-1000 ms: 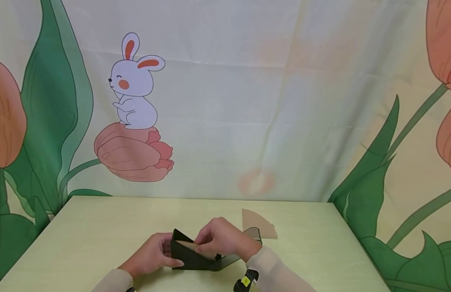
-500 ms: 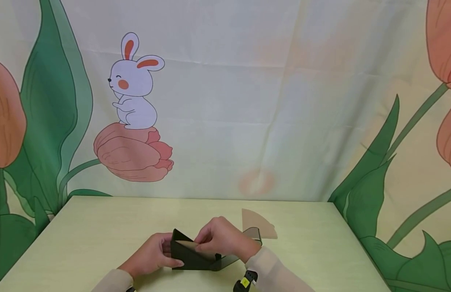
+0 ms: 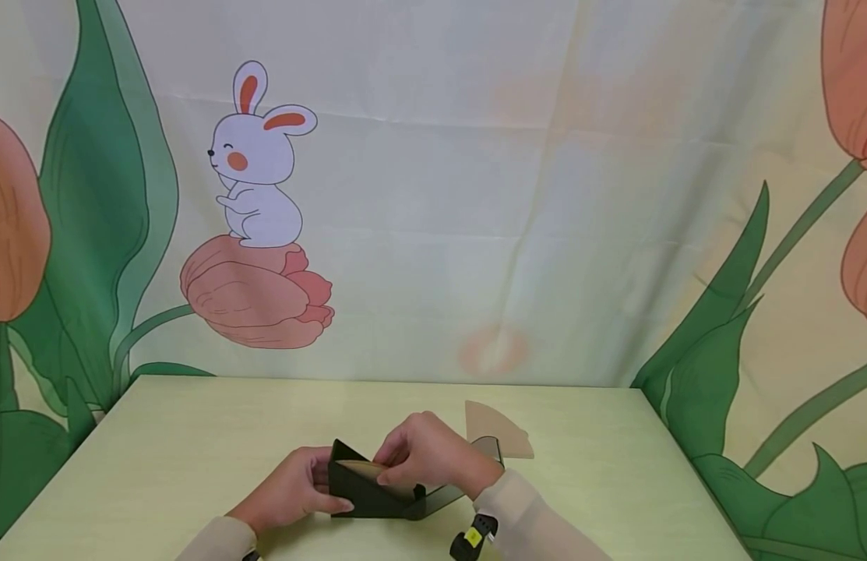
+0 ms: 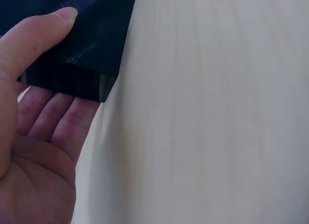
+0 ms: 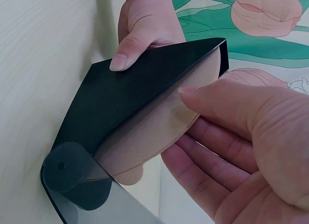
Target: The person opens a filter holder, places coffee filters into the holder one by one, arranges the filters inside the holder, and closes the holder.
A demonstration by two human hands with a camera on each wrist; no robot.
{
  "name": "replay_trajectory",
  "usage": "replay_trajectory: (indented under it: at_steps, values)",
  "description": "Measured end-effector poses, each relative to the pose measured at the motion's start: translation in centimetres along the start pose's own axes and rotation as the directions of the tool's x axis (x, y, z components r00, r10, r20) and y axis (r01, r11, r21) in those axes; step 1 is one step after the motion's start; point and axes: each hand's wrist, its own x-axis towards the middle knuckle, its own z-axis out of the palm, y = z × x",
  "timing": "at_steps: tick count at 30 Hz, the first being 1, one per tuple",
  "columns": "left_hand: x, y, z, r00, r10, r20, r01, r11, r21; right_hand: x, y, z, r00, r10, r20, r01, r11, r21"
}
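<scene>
My left hand grips the closed end of a black ribbed coffee filter holder, thumb on the near face and fingers behind, as the left wrist view confirms. The holder's top stands open, its smoky see-through lid swung out to the right on a round pivot. Inside sit tan paper coffee filters, their curved edge showing at the mouth. With thumb in front and fingers behind, my right hand pinches the filters at that edge. The lower part of the filters is hidden within the holder.
A single fan-shaped tan filter lies flat on the pale wooden table, behind the lid. At the table's back edge hangs a cloth printed with a rabbit and tulips.
The right hand has shifted very slightly at the holder's mouth, and a little more of the filters' edge shows. The left hand and holder stay where they were.
</scene>
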Motion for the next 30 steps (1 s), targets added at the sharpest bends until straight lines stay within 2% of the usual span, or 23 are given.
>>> replay_trajectory:
  at_steps: [10,21,25,30]
  values:
    - [0.0,0.1,0.0,1.0,-0.005,-0.002,0.005,1.0,-0.005,0.1,-0.1,0.1,0.997,-0.048,-0.054,0.043,0.994,-0.103]
    - [0.0,-0.1,0.1,1.0,-0.001,0.002,0.001,1.0,-0.003,0.1,0.2,0.2,0.999,-0.034,-0.024,0.033,0.998,-0.061]
    - [-0.1,0.0,0.0,1.0,-0.006,-0.004,0.006,1.0,-0.006,-0.2,0.0,-0.8,1.0,-0.016,-0.027,0.015,0.999,-0.044]
    - [0.0,-0.1,0.1,1.0,0.017,0.002,-0.017,1.0,-0.025,-1.0,0.2,-3.7,0.997,0.031,-0.072,-0.032,0.999,-0.006]
